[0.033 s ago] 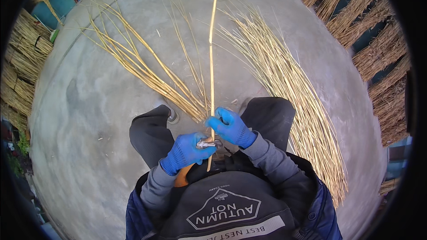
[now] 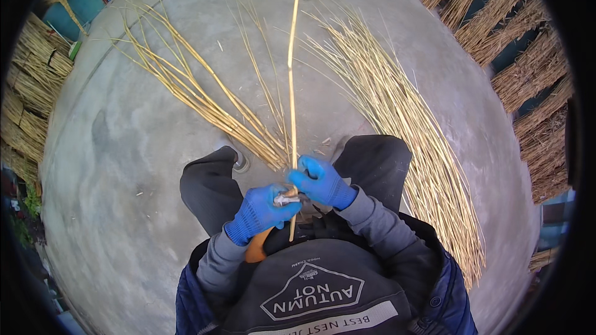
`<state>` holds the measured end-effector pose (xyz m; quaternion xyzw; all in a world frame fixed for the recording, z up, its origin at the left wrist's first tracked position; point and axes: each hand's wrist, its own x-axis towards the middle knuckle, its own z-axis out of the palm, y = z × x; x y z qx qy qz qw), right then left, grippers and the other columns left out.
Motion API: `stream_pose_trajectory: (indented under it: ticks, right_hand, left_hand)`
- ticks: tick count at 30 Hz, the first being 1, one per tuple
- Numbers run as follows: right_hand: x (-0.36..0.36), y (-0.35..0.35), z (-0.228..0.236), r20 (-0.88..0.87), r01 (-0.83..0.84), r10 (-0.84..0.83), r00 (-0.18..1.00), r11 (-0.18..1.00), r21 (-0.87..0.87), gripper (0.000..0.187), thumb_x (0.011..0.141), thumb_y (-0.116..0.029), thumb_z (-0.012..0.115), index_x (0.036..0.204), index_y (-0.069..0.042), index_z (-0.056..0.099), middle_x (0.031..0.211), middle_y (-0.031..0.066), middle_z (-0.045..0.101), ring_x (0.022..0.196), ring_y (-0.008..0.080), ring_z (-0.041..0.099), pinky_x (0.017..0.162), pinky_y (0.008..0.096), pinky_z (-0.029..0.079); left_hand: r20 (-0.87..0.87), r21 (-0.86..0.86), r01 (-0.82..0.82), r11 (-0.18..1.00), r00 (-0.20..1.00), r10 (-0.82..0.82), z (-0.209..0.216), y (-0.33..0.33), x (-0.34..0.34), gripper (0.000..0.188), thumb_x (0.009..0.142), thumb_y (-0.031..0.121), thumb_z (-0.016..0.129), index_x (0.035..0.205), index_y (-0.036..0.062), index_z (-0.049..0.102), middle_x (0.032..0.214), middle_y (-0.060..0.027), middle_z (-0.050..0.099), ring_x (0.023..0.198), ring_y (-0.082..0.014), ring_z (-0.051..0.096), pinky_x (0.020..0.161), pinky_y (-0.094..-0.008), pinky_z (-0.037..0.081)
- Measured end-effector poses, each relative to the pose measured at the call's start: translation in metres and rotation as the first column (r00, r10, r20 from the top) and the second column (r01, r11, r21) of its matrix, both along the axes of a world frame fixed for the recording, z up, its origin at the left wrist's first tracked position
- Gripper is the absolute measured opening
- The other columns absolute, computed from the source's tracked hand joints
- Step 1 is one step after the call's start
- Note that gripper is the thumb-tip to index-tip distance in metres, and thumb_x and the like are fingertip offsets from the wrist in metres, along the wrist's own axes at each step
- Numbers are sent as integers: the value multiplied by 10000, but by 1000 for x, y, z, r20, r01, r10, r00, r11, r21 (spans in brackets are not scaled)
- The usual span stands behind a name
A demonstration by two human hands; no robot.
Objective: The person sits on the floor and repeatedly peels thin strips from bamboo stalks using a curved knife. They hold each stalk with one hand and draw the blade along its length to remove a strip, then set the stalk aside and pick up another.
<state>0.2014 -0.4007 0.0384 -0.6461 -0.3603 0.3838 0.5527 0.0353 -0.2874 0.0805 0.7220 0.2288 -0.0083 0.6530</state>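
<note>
While a long, slender, pale tan stalk (image 2: 291, 96) runs upright between the person's knees and out past the top edge of the view, 2 hands in blue knitted gloves work close together at its lower part. The right hand (image 2: 323, 183) has its fingers curled closed around the stalk. Just below and to its left, the left hand (image 2: 257, 212) closes on a small, silvery metal tool with a brownish part (image 2: 286, 200), held against or right beside the stalk; whether the 2 touch, I cannot tell. The stalk's lower end hangs below the tool, in front of the person's dark grey top (image 2: 310, 298). An orange object (image 2: 256, 247) shows beneath the left forearm.

On the smooth grey concrete floor (image 2: 124, 167), a loose fan of yellowish, branching stalks (image 2: 202, 96) lies ahead to the left, its thick ends near the hands. To the right spreads a large, dense heap of thin, straw-coloured stalks (image 2: 413, 133).
</note>
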Motion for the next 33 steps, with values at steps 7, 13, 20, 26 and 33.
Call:
stream_pose_trajectory:
  ticks: [7,13,20,26,33]
  right_hand:
    - [3,-21,6,163,222,-239,957,968,120,204,967,-167,660,1097,-20,714,885,135,715,788,179,697,713,323,545]
    - [-15,-24,7,336,53,-97,937,989,140,248,955,-165,688,1135,5,692,908,174,721,810,252,728,707,353,553]
    - [-11,-11,-5,756,98,-204,622,978,183,321,896,-226,726,1157,-46,678,746,121,662,645,307,636,612,420,488]
    - [29,-76,12,944,-229,69,322,973,7,261,879,-221,726,1087,-71,674,713,59,614,657,237,588,723,362,468]
    - [103,-167,39,963,-124,210,167,974,-191,358,824,-135,759,1164,-75,667,760,65,617,795,291,615,848,440,475]
  left_hand:
    - [-52,191,-131,973,988,144,-9,5,6,321,883,229,798,1039,-34,699,762,-99,729,640,-126,714,600,-279,572]
    - [11,-75,-318,945,947,320,-18,18,31,398,880,232,797,1120,-58,668,832,-91,729,735,-111,698,655,-278,573]
    - [179,-262,-465,846,838,516,-28,27,59,271,967,183,679,1123,-39,685,860,-37,675,678,-111,638,576,-261,522]
    - [357,-264,-671,693,599,716,-36,179,12,428,1017,391,618,1247,36,682,913,-52,660,654,-132,619,579,-266,532]
    - [282,-143,-786,601,550,786,-50,270,-56,445,1013,375,625,1330,65,653,1160,-10,690,943,-144,661,674,-299,585]
